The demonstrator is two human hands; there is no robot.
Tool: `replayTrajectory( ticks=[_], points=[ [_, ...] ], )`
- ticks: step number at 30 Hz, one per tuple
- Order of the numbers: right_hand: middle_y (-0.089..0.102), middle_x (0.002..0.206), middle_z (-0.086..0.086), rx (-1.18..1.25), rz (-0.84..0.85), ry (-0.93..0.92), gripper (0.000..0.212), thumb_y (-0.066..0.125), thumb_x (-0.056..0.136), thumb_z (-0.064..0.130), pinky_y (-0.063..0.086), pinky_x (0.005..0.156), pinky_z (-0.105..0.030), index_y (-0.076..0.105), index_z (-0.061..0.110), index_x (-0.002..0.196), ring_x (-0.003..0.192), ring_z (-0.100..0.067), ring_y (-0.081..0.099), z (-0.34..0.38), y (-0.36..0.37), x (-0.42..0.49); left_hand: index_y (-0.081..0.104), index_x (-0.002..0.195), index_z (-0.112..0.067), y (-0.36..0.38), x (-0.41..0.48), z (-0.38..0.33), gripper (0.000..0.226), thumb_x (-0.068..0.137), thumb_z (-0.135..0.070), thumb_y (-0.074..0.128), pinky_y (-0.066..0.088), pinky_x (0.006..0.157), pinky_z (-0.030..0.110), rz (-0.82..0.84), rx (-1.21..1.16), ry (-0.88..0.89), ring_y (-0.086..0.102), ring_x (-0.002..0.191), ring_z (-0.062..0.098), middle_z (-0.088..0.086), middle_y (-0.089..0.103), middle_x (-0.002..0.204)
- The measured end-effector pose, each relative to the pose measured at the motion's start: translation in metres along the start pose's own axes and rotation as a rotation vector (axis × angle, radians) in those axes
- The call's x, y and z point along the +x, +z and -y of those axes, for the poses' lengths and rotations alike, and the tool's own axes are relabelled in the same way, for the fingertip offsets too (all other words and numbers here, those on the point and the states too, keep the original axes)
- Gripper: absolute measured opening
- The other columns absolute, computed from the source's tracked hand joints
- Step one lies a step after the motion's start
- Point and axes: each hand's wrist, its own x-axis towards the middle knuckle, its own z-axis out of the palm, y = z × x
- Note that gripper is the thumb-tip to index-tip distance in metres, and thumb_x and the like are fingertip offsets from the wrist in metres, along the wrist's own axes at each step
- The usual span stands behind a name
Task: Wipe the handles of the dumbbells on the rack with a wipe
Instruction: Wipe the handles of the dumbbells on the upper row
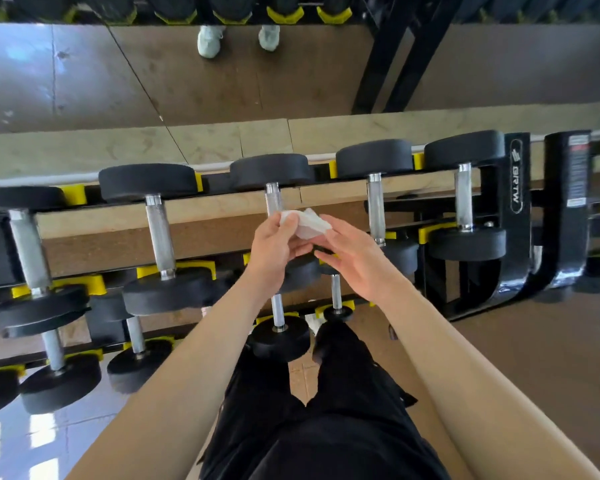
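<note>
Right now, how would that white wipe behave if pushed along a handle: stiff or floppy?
Probably floppy: the wipe is crumpled, pinched by the left hand, the right hand touching it. Likely very light, since a mere pinch carries it.

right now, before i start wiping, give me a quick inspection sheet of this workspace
surface: black rack with yellow cradles, dumbbells seated on several tiers
job's things: white wipe, crumpled, held in front of the middle top-tier handle; contact with it cannot be told
clutter: nothing seen
grips: left hand pinches the wipe between thumb and fingers; right hand touches the wipe's edge with nearly straight fingers
cables: nothing seen
surroundings: mirror behind the rack reflecting a pair of pale shoes; brown floor to the right
</note>
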Motion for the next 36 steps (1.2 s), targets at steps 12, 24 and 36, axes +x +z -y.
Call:
replayTrajectory(
  ticks=[12, 24, 36],
  points=[
    [0.067, 0.121, -0.007, -0.217, -0.504, -0.028, 0.034, 0.064, 0.093, 0.0, 0.062, 0.083, -0.036, 0.068, 0.012, 0.124, 0.104, -0.026, 0.07, 0.033, -0.14, -0.017, 0.07, 0.101, -0.021, 0.084, 0.011, 0.078, 0.008, 0.094, -0.024, 0.07, 0.054, 0.073, 0.026, -0.167, 0.45, 0.029, 0.067, 0.089, 0.014, -0.003, 0.072, 0.094],
    [0.076, 0.108, -0.006, -0.922, -0.349, -0.287, 0.026, 0.064, 0.097, 0.017, 0.057, 0.087, -0.036, 0.072, 0.017, 0.121, 0.096, -0.021, 0.07, 0.027, -0.164, 0.043, 0.069, 0.111, -0.023, 0.142, 0.021, 0.116, 0.032, 0.084, -0.039, 0.079, 0.051, 0.086, 0.026, -0.381, 0.782, 0.002, 0.063, 0.103, 0.011, -0.011, 0.068, 0.104],
    [0.072, 0.119, -0.006, -1.272, -0.096, -0.525, 0.032, 0.058, 0.099, 0.014, 0.05, 0.083, -0.02, 0.065, 0.017, 0.13, 0.096, -0.015, 0.068, 0.072, -0.172, 0.034, 0.072, 0.094, -0.029, 0.129, 0.029, 0.107, 0.031, 0.074, -0.048, 0.085, 0.056, 0.092, 0.034, -0.322, 0.826, -0.01, 0.065, 0.096, 0.007, -0.014, 0.071, 0.097]
  ],
)
